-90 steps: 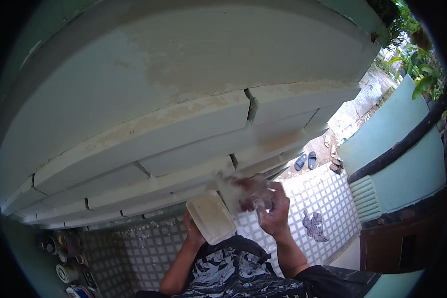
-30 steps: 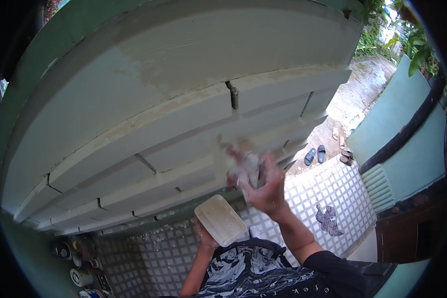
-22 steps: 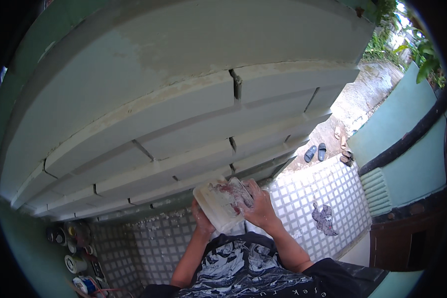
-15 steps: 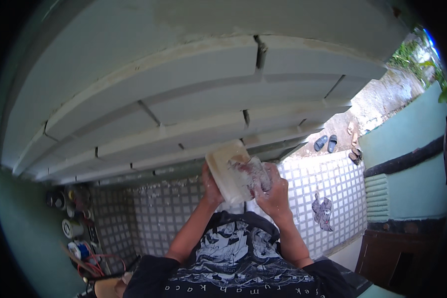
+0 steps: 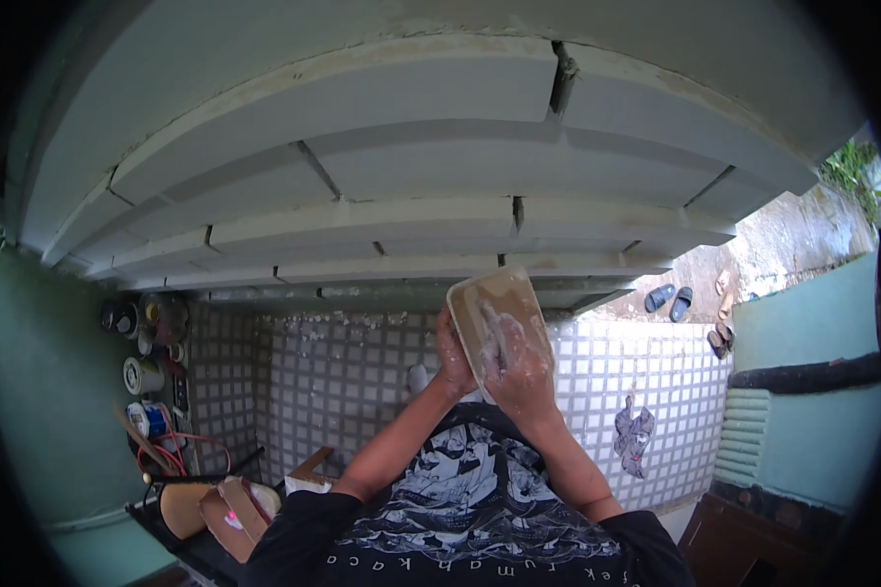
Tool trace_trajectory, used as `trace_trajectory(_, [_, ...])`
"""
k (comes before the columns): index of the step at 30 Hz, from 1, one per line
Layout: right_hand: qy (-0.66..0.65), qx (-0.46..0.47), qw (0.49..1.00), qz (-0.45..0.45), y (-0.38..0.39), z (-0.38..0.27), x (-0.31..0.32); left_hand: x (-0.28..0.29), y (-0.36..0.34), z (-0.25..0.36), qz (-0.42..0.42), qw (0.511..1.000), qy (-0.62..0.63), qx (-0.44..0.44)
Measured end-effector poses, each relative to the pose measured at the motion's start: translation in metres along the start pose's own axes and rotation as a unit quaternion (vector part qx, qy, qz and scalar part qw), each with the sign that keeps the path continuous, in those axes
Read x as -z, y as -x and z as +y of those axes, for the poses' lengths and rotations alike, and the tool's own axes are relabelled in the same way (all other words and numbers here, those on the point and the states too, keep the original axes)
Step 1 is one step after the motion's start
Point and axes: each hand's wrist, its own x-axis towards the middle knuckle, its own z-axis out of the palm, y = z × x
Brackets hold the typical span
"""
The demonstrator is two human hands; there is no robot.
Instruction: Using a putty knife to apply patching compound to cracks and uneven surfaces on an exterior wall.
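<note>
A shallow rectangular cream plastic tub [image 5: 465, 323], tilted, is held in front of my chest. Pale, wet-looking paste [image 5: 519, 293] lies in its bottom. My left hand [image 5: 451, 360] is closed round the tub's left side, fingers underneath and partly hidden. Over the tub reaches my right hand [image 5: 524, 377], its fingers stretched down into the paste and thickly coated in white. No tool shows in that hand.
Ahead rises a white stepped wall [image 5: 392, 157] with dark vertical gaps. Paint cans [image 5: 144, 376] and a red hose [image 5: 181, 440] line the left. A cardboard box [image 5: 235, 519] stands lower left. Sandals [image 5: 670, 301] and a crumpled rag [image 5: 634, 435] lie on the right.
The tub has shifted right in view and turned, showing more of its inside. My right hand has moved from the tub's right edge into it. The view has swung left and down.
</note>
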Motion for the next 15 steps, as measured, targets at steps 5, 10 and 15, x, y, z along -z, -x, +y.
trace_trajectory(5, [-0.095, 0.041, 0.994, -0.025, 0.009, 0.019, -0.008, 0.000, 0.001, -0.010, 0.048, 0.995, -0.085, -0.027])
trace_trajectory(10, [-0.145, -0.065, 0.987, -0.040, 0.006, 0.038, -0.004, 0.018, -0.002, -0.019, 0.025, 0.999, -0.007, 0.022])
trace_trajectory(15, [-0.269, -0.158, 0.948, -0.058, 0.000, 0.064, 0.006, 0.008, -0.001, -0.016, 0.005, 1.000, -0.001, 0.017])
